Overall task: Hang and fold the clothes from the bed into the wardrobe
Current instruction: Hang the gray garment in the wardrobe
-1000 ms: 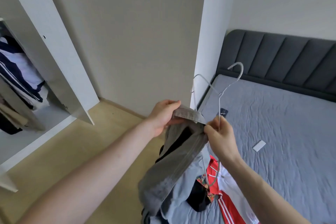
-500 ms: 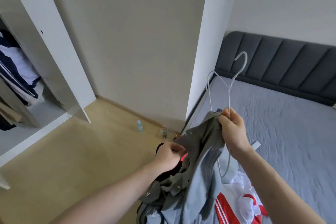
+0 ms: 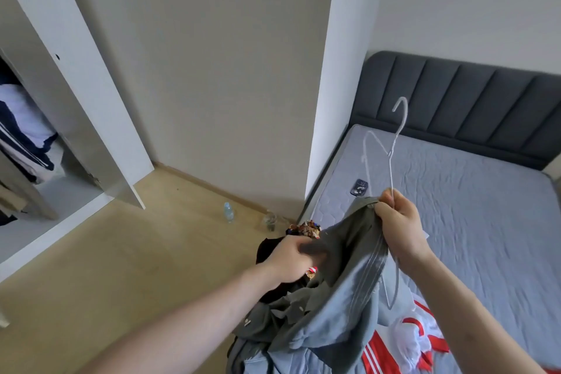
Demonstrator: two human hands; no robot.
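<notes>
A single wide-angle view from the person's head looks forward and down. Both forearms reach in from the near edge. The wardrobe [image 3: 76, 118] stands at far left, the bed [image 3: 473, 206] spreads right, and the wooden floor [image 3: 121, 267] lies between them.

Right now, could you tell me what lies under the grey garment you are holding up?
Under the grey garment show a light blue garment, a black one and a red-and-white one on the bed. What lies beneath them is covered.
</notes>
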